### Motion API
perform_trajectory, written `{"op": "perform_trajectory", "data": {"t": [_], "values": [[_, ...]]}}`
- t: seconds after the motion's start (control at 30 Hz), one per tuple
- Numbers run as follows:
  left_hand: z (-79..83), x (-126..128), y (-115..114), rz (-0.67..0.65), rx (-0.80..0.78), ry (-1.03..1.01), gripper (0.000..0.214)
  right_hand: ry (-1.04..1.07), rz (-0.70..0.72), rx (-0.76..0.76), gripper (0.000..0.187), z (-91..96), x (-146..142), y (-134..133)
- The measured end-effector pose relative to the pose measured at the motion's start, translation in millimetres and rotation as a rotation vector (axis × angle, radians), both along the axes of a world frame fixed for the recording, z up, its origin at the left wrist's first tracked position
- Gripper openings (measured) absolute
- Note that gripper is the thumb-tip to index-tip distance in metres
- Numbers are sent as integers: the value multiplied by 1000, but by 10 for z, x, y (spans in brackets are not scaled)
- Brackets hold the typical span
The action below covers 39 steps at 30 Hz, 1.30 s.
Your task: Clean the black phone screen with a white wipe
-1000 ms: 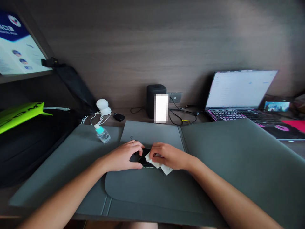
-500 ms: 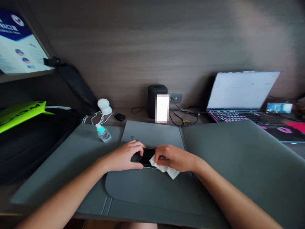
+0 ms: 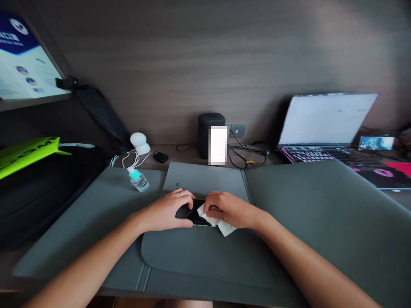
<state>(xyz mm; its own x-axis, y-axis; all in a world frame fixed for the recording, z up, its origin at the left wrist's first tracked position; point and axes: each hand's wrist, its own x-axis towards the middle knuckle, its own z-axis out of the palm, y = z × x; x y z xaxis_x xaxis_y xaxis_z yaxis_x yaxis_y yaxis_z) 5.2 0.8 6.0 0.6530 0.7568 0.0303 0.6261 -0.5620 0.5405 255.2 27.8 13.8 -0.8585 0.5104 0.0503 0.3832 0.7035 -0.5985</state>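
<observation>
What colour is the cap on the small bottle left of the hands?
The cap is turquoise; the head view, the only one, shows it clearly.

Left hand point(image 3: 167, 210), right hand point(image 3: 229, 209) curled, nearly touching.

No readable text; poster point(image 3: 22, 64), green bag point(image 3: 25, 156) lettering blurred.

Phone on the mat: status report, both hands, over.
Left hand clamps the phone flat on the grey mat. Right hand presses the white wipe onto its screen. Small bottle sits apart to the left, nothing in the way.
</observation>
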Motion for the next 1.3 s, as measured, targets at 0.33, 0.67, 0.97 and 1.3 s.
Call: {"op": "perform_trajectory", "data": {"t": [0.33, 0.67, 0.97, 1.3], "values": [[-11, 4, 7, -1, 8, -4, 26, 17, 14, 83, 11, -55, -50, -23], [1, 4, -8, 4, 11, 10, 27, 4, 2, 46, 13, -21, -29, -22], [-14, 6, 4, 4, 12, -3, 26, 1, 1, 21, 12, -36, -32, -16], [2, 6, -4, -6, 15, -11, 24, -161, -221, 232, 19, 114, 330, 123]]}}
